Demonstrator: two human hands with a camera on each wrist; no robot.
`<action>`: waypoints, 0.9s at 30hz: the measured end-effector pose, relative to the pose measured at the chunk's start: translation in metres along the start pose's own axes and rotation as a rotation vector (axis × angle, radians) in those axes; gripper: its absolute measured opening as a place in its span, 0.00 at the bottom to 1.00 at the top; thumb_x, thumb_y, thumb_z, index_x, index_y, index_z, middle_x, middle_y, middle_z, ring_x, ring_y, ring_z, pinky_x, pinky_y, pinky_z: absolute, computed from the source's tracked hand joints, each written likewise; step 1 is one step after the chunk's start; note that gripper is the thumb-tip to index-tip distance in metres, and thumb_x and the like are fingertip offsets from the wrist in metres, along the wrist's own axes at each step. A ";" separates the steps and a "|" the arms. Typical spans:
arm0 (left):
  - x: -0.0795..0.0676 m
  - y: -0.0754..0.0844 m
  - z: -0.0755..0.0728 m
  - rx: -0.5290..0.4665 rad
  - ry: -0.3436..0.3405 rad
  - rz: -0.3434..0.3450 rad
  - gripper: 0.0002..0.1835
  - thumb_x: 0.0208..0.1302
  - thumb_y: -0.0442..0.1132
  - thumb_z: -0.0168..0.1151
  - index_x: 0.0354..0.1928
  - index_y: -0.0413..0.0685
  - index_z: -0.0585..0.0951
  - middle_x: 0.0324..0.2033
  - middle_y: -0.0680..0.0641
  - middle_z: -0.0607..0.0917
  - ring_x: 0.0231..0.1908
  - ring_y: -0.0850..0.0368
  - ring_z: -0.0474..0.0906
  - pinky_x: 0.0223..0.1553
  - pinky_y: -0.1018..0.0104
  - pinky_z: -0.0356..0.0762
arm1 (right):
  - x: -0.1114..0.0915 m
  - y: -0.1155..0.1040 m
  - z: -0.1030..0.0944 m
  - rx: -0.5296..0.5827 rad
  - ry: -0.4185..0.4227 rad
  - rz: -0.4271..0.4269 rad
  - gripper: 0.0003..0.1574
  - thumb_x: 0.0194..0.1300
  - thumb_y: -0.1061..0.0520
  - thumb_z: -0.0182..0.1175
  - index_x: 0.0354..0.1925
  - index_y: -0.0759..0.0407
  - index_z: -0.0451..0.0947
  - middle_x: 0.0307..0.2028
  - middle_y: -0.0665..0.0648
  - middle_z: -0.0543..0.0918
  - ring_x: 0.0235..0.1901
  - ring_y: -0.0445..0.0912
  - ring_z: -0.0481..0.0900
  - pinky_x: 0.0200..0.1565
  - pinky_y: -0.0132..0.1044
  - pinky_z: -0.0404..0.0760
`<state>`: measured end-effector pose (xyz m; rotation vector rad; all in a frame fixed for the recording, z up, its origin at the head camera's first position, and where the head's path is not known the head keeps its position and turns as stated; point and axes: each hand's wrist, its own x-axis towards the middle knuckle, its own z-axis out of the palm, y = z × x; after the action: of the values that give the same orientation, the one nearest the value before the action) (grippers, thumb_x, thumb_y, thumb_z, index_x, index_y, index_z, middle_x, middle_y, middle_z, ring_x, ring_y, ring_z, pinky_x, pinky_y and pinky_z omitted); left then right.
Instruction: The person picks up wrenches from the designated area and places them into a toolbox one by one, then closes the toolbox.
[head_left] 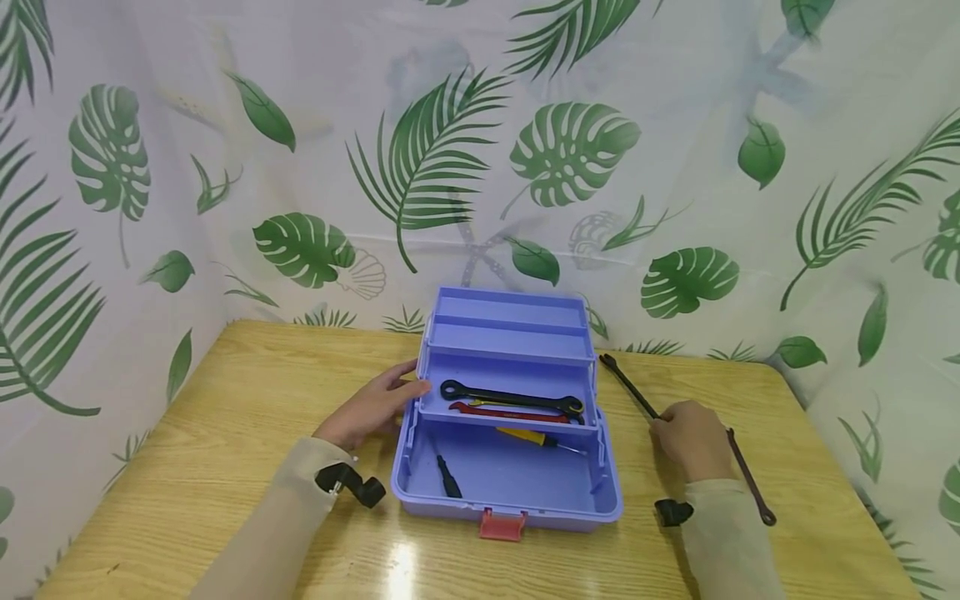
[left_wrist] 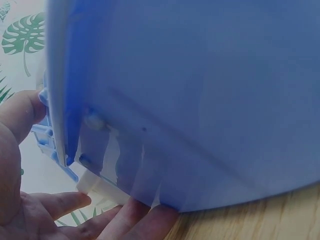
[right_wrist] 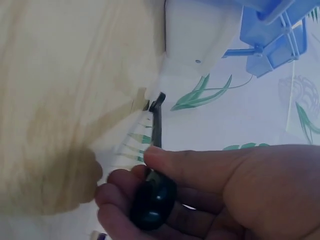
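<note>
A lilac toolbox (head_left: 510, 517) with a pink latch (head_left: 502, 526) stands with its tiered trays raised. My left hand (head_left: 378, 404) rests against its left side, thumb at the tray edge. In the left wrist view the fingers (left_wrist: 145, 220) lie along the wall's lower edge. My right hand (head_left: 692, 440) grips a long dark tool (head_left: 630, 385) with a slim shaft and small forked tip. A rounded black part (right_wrist: 152, 205) shows at the fingers in the right wrist view. The lower tray carries a black wrench (head_left: 513, 397) and a red wrench (head_left: 510, 413).
Inside the box base lie a black-handled screwdriver (head_left: 447, 479) and a yellow-handled screwdriver (head_left: 528, 436). A dark reddish wrench (head_left: 750, 479) lies on the wooden table (head_left: 247, 392), right of my right hand. A leaf-print cloth (head_left: 465, 233) hangs behind the table.
</note>
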<state>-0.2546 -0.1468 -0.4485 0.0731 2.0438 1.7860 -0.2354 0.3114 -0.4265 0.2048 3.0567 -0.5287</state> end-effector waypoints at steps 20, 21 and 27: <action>-0.002 0.002 0.000 -0.002 -0.020 0.009 0.43 0.73 0.59 0.62 0.82 0.57 0.55 0.68 0.34 0.74 0.56 0.39 0.83 0.47 0.45 0.88 | -0.002 -0.016 -0.009 0.259 0.496 -0.120 0.16 0.74 0.57 0.64 0.53 0.68 0.86 0.40 0.70 0.89 0.24 0.54 0.82 0.20 0.34 0.70; -0.002 0.002 0.000 -0.006 -0.018 0.009 0.43 0.73 0.59 0.62 0.82 0.57 0.56 0.68 0.34 0.74 0.55 0.39 0.83 0.47 0.45 0.88 | -0.002 -0.017 -0.009 0.265 0.527 -0.147 0.16 0.73 0.58 0.65 0.52 0.67 0.87 0.39 0.69 0.89 0.23 0.53 0.81 0.19 0.33 0.68; -0.003 0.003 0.001 0.000 -0.012 0.001 0.43 0.72 0.60 0.62 0.82 0.58 0.56 0.68 0.35 0.74 0.56 0.39 0.83 0.47 0.46 0.88 | -0.001 -0.022 -0.010 0.255 0.635 -0.301 0.14 0.70 0.59 0.68 0.50 0.66 0.88 0.38 0.67 0.90 0.23 0.55 0.83 0.19 0.30 0.65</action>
<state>-0.2525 -0.1463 -0.4447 0.0843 2.0357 1.7819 -0.2371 0.2941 -0.4102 -0.1149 3.6480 -1.0555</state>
